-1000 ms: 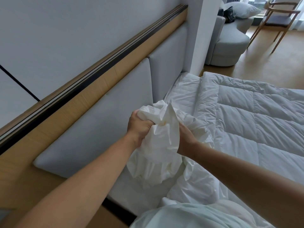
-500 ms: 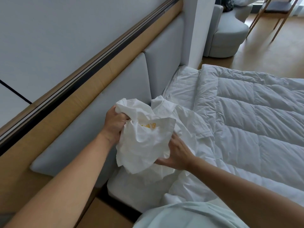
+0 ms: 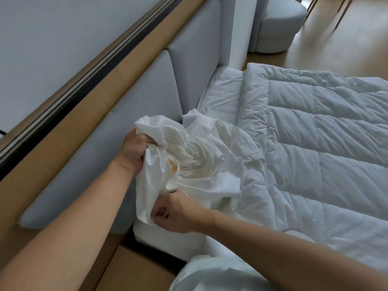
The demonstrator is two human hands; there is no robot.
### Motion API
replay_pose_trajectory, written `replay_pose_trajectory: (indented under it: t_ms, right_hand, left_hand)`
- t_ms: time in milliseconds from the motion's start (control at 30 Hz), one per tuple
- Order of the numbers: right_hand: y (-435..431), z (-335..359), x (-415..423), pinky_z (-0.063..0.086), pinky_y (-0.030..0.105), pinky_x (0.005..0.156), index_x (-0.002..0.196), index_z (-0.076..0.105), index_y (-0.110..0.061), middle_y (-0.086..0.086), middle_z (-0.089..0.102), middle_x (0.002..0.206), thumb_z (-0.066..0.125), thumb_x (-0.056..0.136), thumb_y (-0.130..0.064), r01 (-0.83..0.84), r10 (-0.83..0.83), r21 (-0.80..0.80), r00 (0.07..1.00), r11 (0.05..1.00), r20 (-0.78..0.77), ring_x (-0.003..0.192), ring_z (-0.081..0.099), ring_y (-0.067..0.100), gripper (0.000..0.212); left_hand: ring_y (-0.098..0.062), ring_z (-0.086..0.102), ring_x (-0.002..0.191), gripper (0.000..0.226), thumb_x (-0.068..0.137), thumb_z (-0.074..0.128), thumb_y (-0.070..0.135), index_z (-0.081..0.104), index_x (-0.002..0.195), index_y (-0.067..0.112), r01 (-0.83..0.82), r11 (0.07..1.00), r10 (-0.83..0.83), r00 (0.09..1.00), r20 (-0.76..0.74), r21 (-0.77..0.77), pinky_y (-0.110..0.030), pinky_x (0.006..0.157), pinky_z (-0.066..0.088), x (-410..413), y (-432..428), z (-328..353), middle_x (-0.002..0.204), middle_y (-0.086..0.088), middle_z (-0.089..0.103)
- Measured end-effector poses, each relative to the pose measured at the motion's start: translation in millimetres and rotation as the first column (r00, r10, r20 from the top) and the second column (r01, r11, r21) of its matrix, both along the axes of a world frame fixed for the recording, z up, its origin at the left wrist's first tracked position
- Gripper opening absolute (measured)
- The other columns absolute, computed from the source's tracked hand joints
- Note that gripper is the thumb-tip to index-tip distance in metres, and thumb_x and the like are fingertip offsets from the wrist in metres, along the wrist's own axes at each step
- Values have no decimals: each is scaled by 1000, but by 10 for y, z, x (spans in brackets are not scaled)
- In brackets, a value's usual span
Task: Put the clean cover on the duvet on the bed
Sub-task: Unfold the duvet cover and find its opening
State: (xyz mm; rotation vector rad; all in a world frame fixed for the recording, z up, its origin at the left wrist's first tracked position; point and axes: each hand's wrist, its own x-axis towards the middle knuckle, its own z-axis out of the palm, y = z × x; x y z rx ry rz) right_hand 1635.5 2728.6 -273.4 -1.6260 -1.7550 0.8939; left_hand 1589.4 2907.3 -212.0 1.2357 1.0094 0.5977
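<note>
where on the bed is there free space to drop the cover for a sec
Free: the sheet strip between headboard and duvet, and the flat duvet top right of the cover. Crowded: the near corner, where left hand and right hand grip the bunched cover.

bed (image 3: 223, 89): white surface showing bare along the head edge | duvet (image 3: 325, 148): quilted, lying spread over most of the bed | cover (image 3: 212, 171): crumpled, lying bunched at the near head corner, overlapping the duvet's edge
</note>
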Motion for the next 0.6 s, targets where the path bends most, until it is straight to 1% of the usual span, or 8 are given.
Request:
replay_pose_trajectory:
  t_ms: [167, 267, 367, 433, 467, 500, 533, 600]
  right_hand:
    - [200, -4, -117, 48, 33, 97, 95, 76, -29, -11, 73, 98, 72, 84, -32, -97, 80, -227, 993, 969, -84, 96, 64, 15, 12]
    - [180, -116, -75, 40, 30, 107, 121, 70, -33, -11, 68, 126, 72, 85, -37, -148, 99, -413, 986, 899, -137, 118, 59, 15, 37]
    - [8, -316, 202, 52, 36, 99, 110, 75, -17, -2, 75, 112, 72, 88, -25, -276, -27, -643, 907, 715, -419, 108, 70, 21, 25]
    - [-177, -466, 477, 57, 42, 94, 103, 73, -10, 5, 78, 103, 71, 91, -32, -347, -140, -748, 853, 566, -502, 96, 75, 26, 25]
    - [-275, -519, 593, 59, 42, 89, 100, 71, -9, 6, 78, 98, 73, 89, -40, -281, -220, -781, 857, 558, -466, 90, 76, 26, 33]
    - [-344, -574, 661, 61, 38, 81, 96, 70, -9, 5, 78, 92, 76, 85, -47, -117, -350, -791, 851, 600, -391, 84, 77, 23, 40]
    - [-375, -622, 658, 61, 35, 71, 91, 68, -11, 2, 78, 87, 80, 80, -50, 120, -525, -750, 785, 650, -329, 77, 76, 20, 42]
    - [-337, -640, 470, 58, 35, 64, 85, 66, -16, -1, 75, 82, 83, 78, -45, 522, -750, -548, 542, 654, -379, 74, 74, 16, 35]
  left_hand:
    - [-32, 64, 97, 48, 74, 60, -7, 63, 123, -10, 46, 999, -46, 997, -58, -15, -41, 81, 55, -115, 120, -146, 109, -19, 65]
    - [-34, 65, 100, 54, 75, 64, -5, 58, 127, -12, 134, 991, -134, 989, -58, 2, -39, 77, 59, -142, 59, -223, 113, -22, 64]
    - [-34, 63, 108, 78, 57, 77, 3, 54, 132, -6, 204, 977, -199, 978, -68, 69, -45, 87, 58, -139, -102, -283, 122, -23, 62]
    - [-27, 62, 113, 90, 49, 84, 18, 55, 134, 6, 249, 958, -236, 966, -103, 144, -42, 95, 55, -191, -197, -322, 129, -16, 62]
    - [-19, 64, 112, 91, 48, 84, 25, 56, 134, 14, 272, 944, -249, 959, -137, 187, -35, 94, 55, -245, -215, -342, 128, -8, 65]
    - [-10, 65, 110, 89, 48, 85, 30, 56, 133, 22, 303, 924, -265, 947, -181, 232, -27, 91, 55, -302, -223, -351, 124, 4, 67]
    - [-4, 66, 108, 87, 49, 85, 34, 57, 131, 29, 336, 902, -277, 932, -235, 272, -22, 89, 55, -361, -228, -345, 120, 13, 69]
    - [1, 66, 108, 86, 49, 86, 40, 57, 130, 36, 378, 873, -283, 907, -312, 309, -19, 88, 54, -442, -262, -328, 117, 22, 69]
